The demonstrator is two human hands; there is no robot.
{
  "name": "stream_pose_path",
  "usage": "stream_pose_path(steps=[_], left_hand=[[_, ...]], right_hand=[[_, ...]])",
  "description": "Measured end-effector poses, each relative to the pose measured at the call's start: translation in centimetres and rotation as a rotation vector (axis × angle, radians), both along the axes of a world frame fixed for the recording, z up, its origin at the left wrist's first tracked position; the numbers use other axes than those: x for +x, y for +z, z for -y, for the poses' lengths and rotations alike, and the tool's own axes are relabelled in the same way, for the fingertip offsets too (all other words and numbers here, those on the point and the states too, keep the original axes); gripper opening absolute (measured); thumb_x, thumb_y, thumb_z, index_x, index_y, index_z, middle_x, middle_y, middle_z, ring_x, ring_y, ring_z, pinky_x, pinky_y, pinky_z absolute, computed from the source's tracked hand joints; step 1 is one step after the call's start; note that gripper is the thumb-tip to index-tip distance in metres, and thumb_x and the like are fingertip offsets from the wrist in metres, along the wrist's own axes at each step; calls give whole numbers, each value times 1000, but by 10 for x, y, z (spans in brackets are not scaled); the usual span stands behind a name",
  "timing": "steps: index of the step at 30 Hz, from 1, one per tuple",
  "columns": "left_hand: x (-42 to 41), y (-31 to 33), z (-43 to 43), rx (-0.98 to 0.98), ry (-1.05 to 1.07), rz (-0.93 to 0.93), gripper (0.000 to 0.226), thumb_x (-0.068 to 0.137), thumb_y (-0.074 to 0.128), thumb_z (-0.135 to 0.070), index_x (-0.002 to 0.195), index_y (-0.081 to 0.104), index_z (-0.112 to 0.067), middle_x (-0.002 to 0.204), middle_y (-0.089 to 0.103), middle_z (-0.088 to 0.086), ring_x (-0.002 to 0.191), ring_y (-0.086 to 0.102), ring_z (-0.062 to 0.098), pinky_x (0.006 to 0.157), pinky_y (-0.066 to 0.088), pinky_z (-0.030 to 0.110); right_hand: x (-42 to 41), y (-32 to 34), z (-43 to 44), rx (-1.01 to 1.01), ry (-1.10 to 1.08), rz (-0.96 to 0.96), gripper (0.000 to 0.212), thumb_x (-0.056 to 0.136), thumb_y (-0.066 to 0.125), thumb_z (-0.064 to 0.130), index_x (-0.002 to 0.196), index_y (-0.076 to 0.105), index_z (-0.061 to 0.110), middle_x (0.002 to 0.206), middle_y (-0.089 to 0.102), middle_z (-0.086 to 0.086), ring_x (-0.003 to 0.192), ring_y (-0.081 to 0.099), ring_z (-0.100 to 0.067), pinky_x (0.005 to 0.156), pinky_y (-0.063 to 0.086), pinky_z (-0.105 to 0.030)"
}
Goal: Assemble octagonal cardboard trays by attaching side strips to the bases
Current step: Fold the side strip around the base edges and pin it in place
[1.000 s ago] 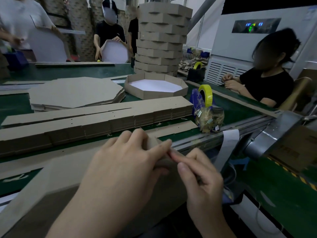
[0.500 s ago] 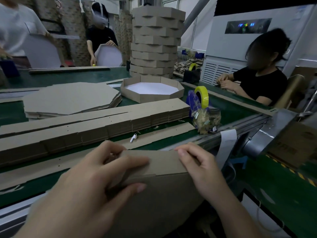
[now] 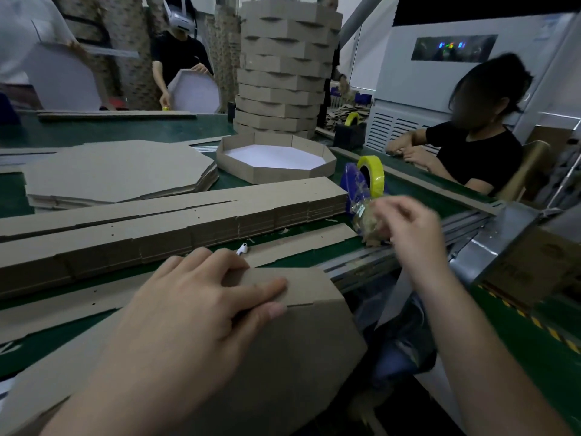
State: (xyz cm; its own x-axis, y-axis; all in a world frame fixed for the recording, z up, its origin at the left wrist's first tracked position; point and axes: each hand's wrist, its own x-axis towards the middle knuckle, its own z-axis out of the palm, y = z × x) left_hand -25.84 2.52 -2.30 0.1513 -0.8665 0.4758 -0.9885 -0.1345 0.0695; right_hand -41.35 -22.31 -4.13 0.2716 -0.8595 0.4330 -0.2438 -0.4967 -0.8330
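1. Fingers (image 3: 267, 284) of the left hand (image 3: 188, 309) lie nearly straight, pressing the side strip (image 3: 301, 284) onto the tilted base (image 3: 298, 357) at the near edge of the table (image 3: 125, 130);
2. right hand (image 3: 405, 228), blurred, hovers beside the tape dispenser (image 3: 361, 184); its fingers look loosely curled, and whether they pinch anything cannot be told;
3. finished tray (image 3: 276, 165) sits beyond the stacked strips (image 3: 188, 221).

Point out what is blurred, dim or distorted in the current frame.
Head view: the right hand is smeared by motion blur near the tape dispenser; the left hand on the held tray is sharp; light is dim overall, with the finished tray showing the brightest white floor; wide-angle stretching shows toward the edges.
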Motion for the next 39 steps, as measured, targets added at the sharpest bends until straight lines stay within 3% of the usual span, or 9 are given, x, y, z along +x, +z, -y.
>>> stream_pose_path(steps=[3,6,10,13,17,21,26,34,39], left_hand=[[1,-1,1,-6,1,-7,43,89,32,-56,106,71,-46,88,64,-6,75,61,21,58,47,34],[1,-3,4,-11,0,-11,42,89,33,-57,105,71,-47,88,64,-7,74,60,21,57,46,33],[1,-4,6,-22,-6,-9,41,89,33,-57,104,71,-48,87,64,-8,72,60,19,56,45,30],[2,-4,7,-23,-10,-9,42,89,33,-58,105,70,-48,87,63,-8,73,60,19,55,45,31],[1,-4,8,-27,-15,-4,41,88,34,-57,104,71,-47,87,64,-7,71,60,20,55,44,31],[3,-5,9,-24,-22,10,41,88,34,-57,105,70,-47,87,64,-6,72,61,20,55,44,30],[2,-4,9,-12,-22,21,41,88,34,-57,105,70,-48,88,65,-7,73,61,19,55,44,29],[3,-5,9,-10,-16,-1,40,87,35,-58,105,69,-49,90,64,-8,74,60,19,58,44,30],[3,-5,9,-18,-12,-2,40,88,35,-58,105,70,-49,89,64,-8,74,60,19,58,45,31]], right_hand=[[-7,16,64,-1,-307,-119,17,94,53,38,99,64,26,106,65,-1,81,55,-11,67,40,-30],[-2,19,99,260,-284,-278,35,92,55,44,103,65,12,95,62,-11,76,54,-23,66,44,-36],[4,18,109,472,-213,-102,20,82,70,37,86,70,17,64,51,2,51,42,-14,48,28,-28],[7,18,112,575,-161,23,8,81,72,23,79,69,16,70,60,3,30,38,-4,37,26,-20],[11,21,116,672,-174,274,10,79,72,15,88,71,14,68,49,6,44,24,-6,43,23,-19],[12,12,102,577,-172,473,3,76,70,9,78,69,10,63,55,6,43,30,-5,47,29,-19],[3,-16,89,408,-40,702,22,81,60,-4,61,59,5,46,51,7,43,43,-3,56,40,-18],[3,-35,92,281,-45,626,31,79,61,-5,54,51,10,45,47,10,52,44,-4,70,42,-26],[3,-39,97,271,-81,591,26,74,64,2,56,48,12,58,39,-1,61,39,-11,76,41,-29]])
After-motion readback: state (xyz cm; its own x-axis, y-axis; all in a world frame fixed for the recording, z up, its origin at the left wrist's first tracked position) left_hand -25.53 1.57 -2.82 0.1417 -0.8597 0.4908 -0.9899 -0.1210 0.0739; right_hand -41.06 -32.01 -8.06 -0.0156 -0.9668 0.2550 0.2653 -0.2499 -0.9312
